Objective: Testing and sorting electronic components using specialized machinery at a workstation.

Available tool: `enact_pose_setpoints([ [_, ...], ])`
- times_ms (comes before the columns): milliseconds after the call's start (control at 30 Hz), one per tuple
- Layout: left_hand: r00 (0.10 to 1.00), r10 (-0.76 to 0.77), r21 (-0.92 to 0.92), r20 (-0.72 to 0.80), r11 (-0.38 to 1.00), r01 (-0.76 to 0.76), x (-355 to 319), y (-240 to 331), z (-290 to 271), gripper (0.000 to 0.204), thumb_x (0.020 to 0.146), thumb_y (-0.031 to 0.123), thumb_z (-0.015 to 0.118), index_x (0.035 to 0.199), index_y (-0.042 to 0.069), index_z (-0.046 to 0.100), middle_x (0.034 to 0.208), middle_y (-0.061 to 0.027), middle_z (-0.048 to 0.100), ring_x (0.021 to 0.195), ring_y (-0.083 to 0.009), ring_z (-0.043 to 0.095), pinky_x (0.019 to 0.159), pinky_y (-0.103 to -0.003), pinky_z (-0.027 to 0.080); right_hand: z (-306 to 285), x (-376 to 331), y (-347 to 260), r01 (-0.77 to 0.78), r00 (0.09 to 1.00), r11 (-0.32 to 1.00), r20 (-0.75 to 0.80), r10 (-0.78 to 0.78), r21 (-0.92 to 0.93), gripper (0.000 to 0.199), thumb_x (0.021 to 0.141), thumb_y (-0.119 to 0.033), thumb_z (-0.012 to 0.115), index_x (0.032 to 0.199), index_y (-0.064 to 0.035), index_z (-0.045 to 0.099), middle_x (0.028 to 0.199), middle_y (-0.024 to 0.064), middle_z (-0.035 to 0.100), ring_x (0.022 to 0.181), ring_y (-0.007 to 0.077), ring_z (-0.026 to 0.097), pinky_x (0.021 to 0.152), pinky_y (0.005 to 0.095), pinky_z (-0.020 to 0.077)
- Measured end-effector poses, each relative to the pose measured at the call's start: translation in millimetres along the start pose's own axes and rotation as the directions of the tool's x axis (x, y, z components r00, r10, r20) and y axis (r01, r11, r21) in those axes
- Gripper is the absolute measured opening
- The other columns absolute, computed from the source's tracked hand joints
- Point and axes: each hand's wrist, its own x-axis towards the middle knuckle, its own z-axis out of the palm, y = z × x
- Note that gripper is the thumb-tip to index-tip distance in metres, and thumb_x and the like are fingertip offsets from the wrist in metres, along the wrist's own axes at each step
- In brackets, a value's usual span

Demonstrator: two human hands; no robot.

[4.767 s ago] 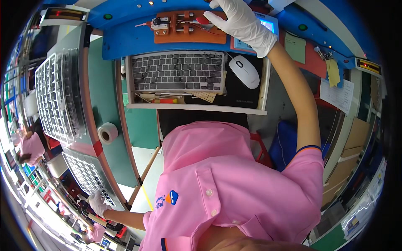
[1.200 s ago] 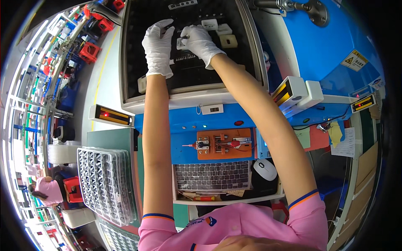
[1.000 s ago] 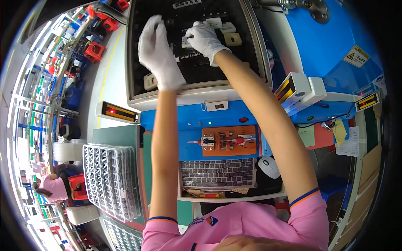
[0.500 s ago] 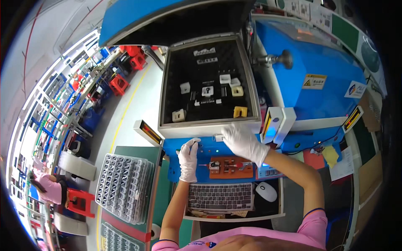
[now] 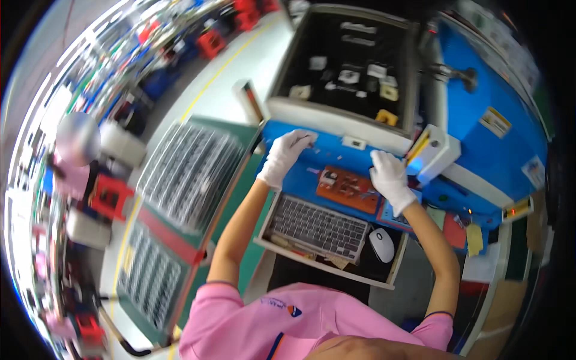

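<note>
My left hand (image 5: 285, 157), in a white glove, is over the left part of the blue machine front (image 5: 333, 161). Its thumb and fingertips are pinched together beside a small dark spot; what they hold, if anything, is too blurred to name. My right hand (image 5: 391, 179), also gloved, hovers by the right end of the blue front, fingers loosely bent and thumb apart, with nothing visible in it. Between the hands lies an orange-brown fixture block (image 5: 347, 189) with metal parts on it. Above them is the machine's framed black bed (image 5: 336, 60), holding several small white and yellow parts.
A keyboard (image 5: 318, 228) and white mouse (image 5: 381, 245) sit in a pulled-out drawer. Stacked clear trays (image 5: 189, 174) of parts stand on a green table at left. A white sensor post (image 5: 433, 153) and a blue machine (image 5: 480, 114) are at right. Someone in pink sits far left.
The view has turned and shifted, so the raised lid is out of sight. My right hand has left the bed's front edge and moved right and nearer. My left fingers have closed into a pinch.
</note>
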Motion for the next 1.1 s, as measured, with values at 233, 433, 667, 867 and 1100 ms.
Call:
enact_pose_setpoints([
  [233, 0.97, 0.235, 0.62, -0.064, 0.771, -0.146, -105, 92, -113, 0.022, 0.091, 0.009, 0.068, 0.112, 0.003, 0.073, 0.1, -0.0081, 0.074, 0.092, -0.0174, 0.07, 0.084, -0.03, 0.058, -3, -40, -13, 0.272, 0.955, 0.947, 0.073, -0.287, 0.17, 0.036, 0.086, -0.017, 0.071, 0.118, -0.004, 0.058, 0.099, 0.0104, 0.06, 0.093, 0.0302, 0.057, 0.083, 0.042, 0.045],
  [433, 0.832, -0.21, 0.391, -0.514, 0.806, 0.445, -130, 100, -223, 0.018, 0.097, 0.018, 0.064, 0.107, 0.004, 0.069, 0.078, 0.0021, 0.064, 0.073, -0.0056, 0.059, 0.068, -0.021, 0.047, 9, -31, -7, 0.335, 0.941, 0.901, -0.04, -0.337, 0.274, 0.029, 0.083, -0.014, 0.075, 0.108, -0.0062, 0.062, 0.091, 0.0076, 0.06, 0.086, 0.0271, 0.058, 0.079, 0.0401, 0.0462],
  [667, 0.83, -0.229, 0.593, -0.509, 0.605, 0.531, -126, 45, -244, 0.023, 0.089, 0.023, 0.068, 0.091, 0.0, 0.066, 0.073, -0.0071, 0.064, 0.07, -0.0153, 0.063, 0.067, -0.034, 0.048, 10, -39, -2, 0.22, 0.975, 0.922, -0.065, -0.21, 0.318, 0.015, 0.087, -0.008, 0.071, 0.1, -0.0066, 0.065, 0.088, 0.0087, 0.062, 0.084, 0.0275, 0.059, 0.078, 0.0393, 0.0484],
  [867, 0.803, -0.328, 0.477, -0.497, 0.669, 0.569, -130, 49, -243, 0.022, 0.084, 0.025, 0.069, 0.092, 0.004, 0.067, 0.074, -0.0019, 0.062, 0.069, -0.0131, 0.059, 0.065, -0.031, 0.046, 13, -39, 2, 0.186, 0.982, 0.91, -0.029, -0.189, 0.37, 0.01, 0.089, -0.007, 0.069, 0.098, -0.0071, 0.065, 0.087, 0.0088, 0.061, 0.084, 0.0274, 0.059, 0.079, 0.0395, 0.0488],
  [1100, 0.76, -0.286, 0.536, -0.584, 0.567, 0.626, -127, 39, -245, 0.021, 0.087, 0.024, 0.072, 0.092, 0.004, 0.065, 0.079, -0.0003, 0.064, 0.069, -0.0082, 0.06, 0.065, -0.026, 0.046, 11, -28, -2, 0.227, 0.974, 0.916, -0.085, -0.21, 0.331, 0.013, 0.085, -0.01, 0.074, 0.093, -0.0052, 0.065, 0.084, 0.0081, 0.062, 0.081, 0.027, 0.059, 0.076, 0.0389, 0.0487],
])
